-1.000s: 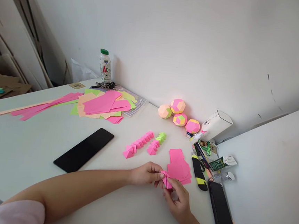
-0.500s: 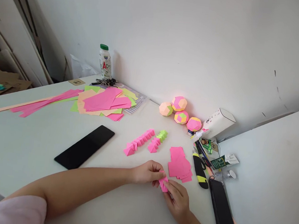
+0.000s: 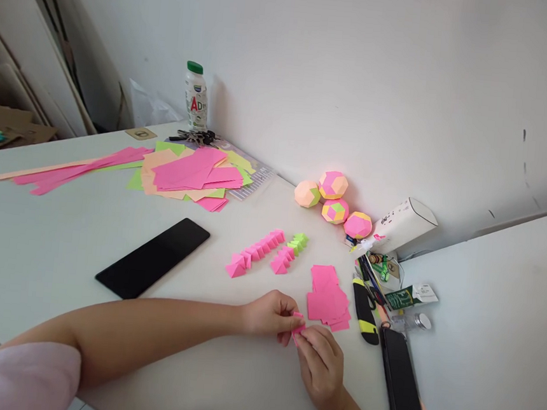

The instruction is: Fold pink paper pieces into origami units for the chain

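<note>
A small folded pink paper piece (image 3: 298,323) is pinched between both hands near the table's front edge. My left hand (image 3: 271,314) grips its upper part, the thumb lying on top. From below, the fingertips of my right hand (image 3: 322,365) press the lower end and hide much of it. Just beyond lies a loose stack of pink paper squares (image 3: 327,297). Further back are a row of folded pink units (image 3: 259,249) and a shorter pink and green row (image 3: 290,252).
A black phone (image 3: 154,257) lies left. Coloured paper sheets (image 3: 194,172) are heaped behind it, near a white bottle (image 3: 196,99). Several paper balls (image 3: 334,210) rest by the wall. On the right are a utility knife (image 3: 365,312) and another phone (image 3: 402,379).
My right fingers have closed further over the lower end of the pink paper, so less of it shows. My left hand keeps its grip. The camera view has shifted slightly.
</note>
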Action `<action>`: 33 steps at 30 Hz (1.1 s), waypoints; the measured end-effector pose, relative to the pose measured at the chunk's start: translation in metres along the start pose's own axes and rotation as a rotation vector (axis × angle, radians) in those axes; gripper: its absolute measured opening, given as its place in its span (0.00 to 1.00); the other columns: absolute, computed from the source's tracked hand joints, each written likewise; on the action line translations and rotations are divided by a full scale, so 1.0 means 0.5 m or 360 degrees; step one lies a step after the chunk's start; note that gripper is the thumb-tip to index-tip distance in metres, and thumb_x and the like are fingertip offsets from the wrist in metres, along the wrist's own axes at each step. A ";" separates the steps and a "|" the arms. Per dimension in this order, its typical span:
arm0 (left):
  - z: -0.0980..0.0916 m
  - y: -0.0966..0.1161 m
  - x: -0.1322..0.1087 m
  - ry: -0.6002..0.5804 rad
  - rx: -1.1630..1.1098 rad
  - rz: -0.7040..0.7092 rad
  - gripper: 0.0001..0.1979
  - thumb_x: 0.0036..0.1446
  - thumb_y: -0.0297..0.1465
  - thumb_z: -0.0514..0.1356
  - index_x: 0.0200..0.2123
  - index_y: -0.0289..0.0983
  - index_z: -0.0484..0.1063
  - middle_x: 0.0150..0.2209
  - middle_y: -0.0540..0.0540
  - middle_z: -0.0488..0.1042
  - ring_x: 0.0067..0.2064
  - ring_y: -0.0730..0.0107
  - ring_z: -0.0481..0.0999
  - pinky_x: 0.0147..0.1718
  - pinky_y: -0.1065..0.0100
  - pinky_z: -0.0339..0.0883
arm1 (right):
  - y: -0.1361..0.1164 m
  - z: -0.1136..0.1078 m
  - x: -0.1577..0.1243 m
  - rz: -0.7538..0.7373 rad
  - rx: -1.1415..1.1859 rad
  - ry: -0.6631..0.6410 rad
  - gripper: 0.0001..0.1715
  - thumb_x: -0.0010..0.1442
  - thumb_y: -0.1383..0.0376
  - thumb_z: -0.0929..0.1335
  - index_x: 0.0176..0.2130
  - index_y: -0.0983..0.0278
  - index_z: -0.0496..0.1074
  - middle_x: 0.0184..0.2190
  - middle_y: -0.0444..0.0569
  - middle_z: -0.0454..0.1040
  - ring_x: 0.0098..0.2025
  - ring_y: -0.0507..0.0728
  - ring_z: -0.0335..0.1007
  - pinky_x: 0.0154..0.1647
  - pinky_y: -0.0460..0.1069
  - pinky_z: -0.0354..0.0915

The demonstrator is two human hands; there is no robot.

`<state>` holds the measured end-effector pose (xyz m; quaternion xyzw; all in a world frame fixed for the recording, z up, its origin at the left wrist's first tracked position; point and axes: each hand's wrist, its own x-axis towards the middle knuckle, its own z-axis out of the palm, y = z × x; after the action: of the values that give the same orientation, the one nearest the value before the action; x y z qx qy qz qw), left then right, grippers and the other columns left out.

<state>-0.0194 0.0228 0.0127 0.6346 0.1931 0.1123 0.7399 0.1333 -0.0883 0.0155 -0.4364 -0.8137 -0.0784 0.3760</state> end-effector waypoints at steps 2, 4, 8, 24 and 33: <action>0.002 -0.003 0.000 0.0028 0.0054 0.0059 0.18 0.56 0.45 0.55 0.25 0.35 0.68 0.24 0.49 0.72 0.27 0.72 0.72 0.28 0.72 0.65 | 0.001 0.002 -0.002 0.0052 0.0059 0.0002 0.23 0.57 0.80 0.64 0.50 0.64 0.70 0.31 0.54 0.74 0.34 0.60 0.69 0.29 0.54 0.71; 0.002 -0.005 -0.001 0.0027 0.0140 0.0141 0.17 0.58 0.42 0.53 0.28 0.34 0.70 0.28 0.48 0.74 0.32 0.70 0.73 0.32 0.71 0.66 | 0.000 0.004 -0.003 0.0135 0.0123 -0.0005 0.20 0.57 0.79 0.64 0.46 0.64 0.72 0.29 0.53 0.73 0.31 0.59 0.69 0.28 0.53 0.70; 0.000 -0.002 -0.006 -0.0029 0.0259 0.0190 0.15 0.61 0.36 0.51 0.35 0.34 0.73 0.33 0.46 0.75 0.36 0.69 0.73 0.37 0.70 0.67 | 0.001 0.008 -0.005 0.0384 0.0264 0.0048 0.15 0.57 0.78 0.64 0.41 0.64 0.73 0.30 0.52 0.73 0.31 0.57 0.68 0.29 0.53 0.69; 0.000 0.006 -0.006 -0.0105 0.0497 0.0232 0.13 0.61 0.26 0.47 0.39 0.37 0.72 0.37 0.47 0.77 0.38 0.70 0.76 0.37 0.73 0.68 | 0.022 0.007 -0.008 0.1155 0.0822 0.0031 0.05 0.59 0.66 0.68 0.37 0.64 0.74 0.29 0.49 0.75 0.29 0.55 0.72 0.28 0.48 0.71; 0.006 -0.014 -0.002 -0.0021 0.0674 0.0346 0.12 0.62 0.26 0.45 0.48 0.37 0.60 0.33 0.48 0.77 0.36 0.70 0.77 0.37 0.71 0.68 | 0.036 0.011 -0.015 0.1346 0.0859 0.0016 0.09 0.58 0.62 0.69 0.38 0.64 0.75 0.31 0.49 0.75 0.31 0.55 0.73 0.30 0.48 0.71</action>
<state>-0.0195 0.0185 0.0064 0.7934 0.1380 0.1440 0.5751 0.1465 -0.0798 0.0030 -0.6148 -0.5549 0.2921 0.4783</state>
